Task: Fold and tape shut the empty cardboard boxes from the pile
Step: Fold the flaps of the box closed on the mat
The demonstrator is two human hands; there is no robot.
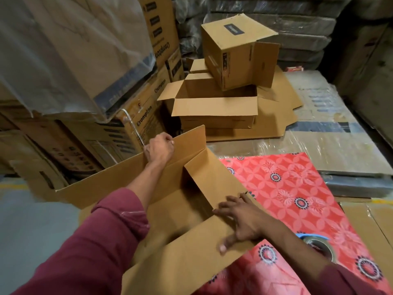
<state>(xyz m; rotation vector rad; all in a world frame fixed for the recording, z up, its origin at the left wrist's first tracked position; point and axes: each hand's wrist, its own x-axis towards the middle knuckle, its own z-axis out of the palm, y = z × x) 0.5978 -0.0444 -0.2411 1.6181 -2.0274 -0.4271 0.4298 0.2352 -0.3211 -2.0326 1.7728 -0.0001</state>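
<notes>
**Two hands on the flaps of an open cardboard box**

Nearest the camera, the right hand [244, 222] lies flat on the near flap of an open cardboard box [170, 194], its fingers [226, 206] spread and nearly straight, the thumb stretched along the flap's face; it presses the cardboard and grips nothing. Just beside the right forearm, a roll of tape [319, 248] with a blue-edged dispenser lies on the red flower-patterned sheet [297, 188] that covers the surface, partly hidden by the arm.

The box stands at the left edge of that sheet, its top open and its flaps standing up or folded outward. The left arm, in a maroon sleeve [95, 241], reaches across the box's open top to the far flap. There the left hand [159, 149] has its fingers curled over the upper edge of the flap, gripping it.

Beyond, on flattened cardboard sheets [276, 116], sits another open box [214, 109] with its flaps spread, and a smaller box [234, 54] tilted on top of it, one corner dipping into the opening.

To the left rise stacked printed cartons [127, 116], some under a clear plastic cover [63, 50]. Wrapped dark bundles [276, 18] are stacked along the back wall.
</notes>
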